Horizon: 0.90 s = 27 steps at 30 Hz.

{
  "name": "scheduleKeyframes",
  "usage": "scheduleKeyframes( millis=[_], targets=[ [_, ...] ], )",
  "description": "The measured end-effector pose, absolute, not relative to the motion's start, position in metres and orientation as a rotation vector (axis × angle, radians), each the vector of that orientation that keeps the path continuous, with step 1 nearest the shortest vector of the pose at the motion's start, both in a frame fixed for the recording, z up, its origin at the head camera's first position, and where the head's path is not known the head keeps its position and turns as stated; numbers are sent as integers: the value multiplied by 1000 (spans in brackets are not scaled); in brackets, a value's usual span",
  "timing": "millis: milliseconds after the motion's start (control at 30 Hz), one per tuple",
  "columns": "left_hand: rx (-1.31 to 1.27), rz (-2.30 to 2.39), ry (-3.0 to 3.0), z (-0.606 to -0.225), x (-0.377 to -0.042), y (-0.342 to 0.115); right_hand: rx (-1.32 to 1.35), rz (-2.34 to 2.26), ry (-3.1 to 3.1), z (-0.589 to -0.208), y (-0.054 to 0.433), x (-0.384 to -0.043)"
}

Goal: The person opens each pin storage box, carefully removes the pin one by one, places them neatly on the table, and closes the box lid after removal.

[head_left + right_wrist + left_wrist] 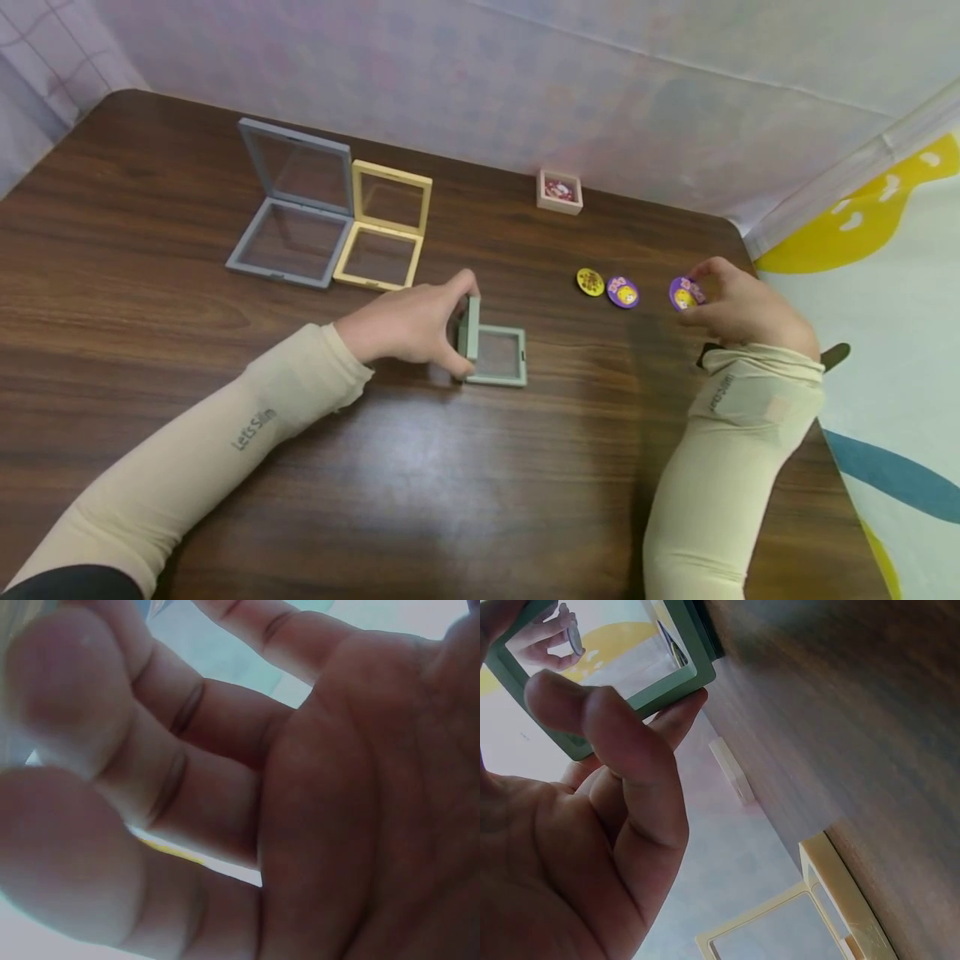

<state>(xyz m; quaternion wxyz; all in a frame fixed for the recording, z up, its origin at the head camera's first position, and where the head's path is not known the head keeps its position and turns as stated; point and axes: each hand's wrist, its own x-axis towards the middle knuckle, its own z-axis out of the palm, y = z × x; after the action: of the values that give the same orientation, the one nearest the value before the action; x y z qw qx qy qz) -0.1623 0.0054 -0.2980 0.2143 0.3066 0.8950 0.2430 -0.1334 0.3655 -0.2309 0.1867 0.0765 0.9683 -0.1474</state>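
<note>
In the head view, my left hand (420, 327) grips the raised half of a small green hinged display frame (522, 358) between thumb and fingers. The frame's other half lies flat on the table, its clear window facing up. My right hand (750, 308) pinches a round purple badge (683, 295) with a yellow cartoon figure, thumb at one edge and fingers at the other. Left of it lie a second purple badge (622, 292) and a yellow badge (590, 282). Through the green frame's window (615, 656), the left wrist view shows the right hand holding the badge edge-on.
Two opened frames, a larger grey-blue one (247, 244) and a smaller yellow one (412, 258), stand side by side at the back left. A little pink box (559, 207) with something red and white inside sits near the wall. Curtain-like cloth borders the brown table (450, 500).
</note>
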Motion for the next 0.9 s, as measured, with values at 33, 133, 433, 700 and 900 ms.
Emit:
scheduleKeyframes(
  millis=[33,133,433,700,900],
  targets=[
    [851,676,2482,-298,-162,5,211,-445,2713,-232,365,-134],
    [850,677,2481,-298,-163,5,194,-522,2675,-237,364,-138],
    [847,668,2479,-297,-163,5,232,-642,2519,-254,365,-151],
    [846,665,2475,-296,-163,6,193,-606,2523,-258,364,-155],
    [847,674,2469,-296,-162,5,176,-596,2516,-266,360,-161]
  ],
)
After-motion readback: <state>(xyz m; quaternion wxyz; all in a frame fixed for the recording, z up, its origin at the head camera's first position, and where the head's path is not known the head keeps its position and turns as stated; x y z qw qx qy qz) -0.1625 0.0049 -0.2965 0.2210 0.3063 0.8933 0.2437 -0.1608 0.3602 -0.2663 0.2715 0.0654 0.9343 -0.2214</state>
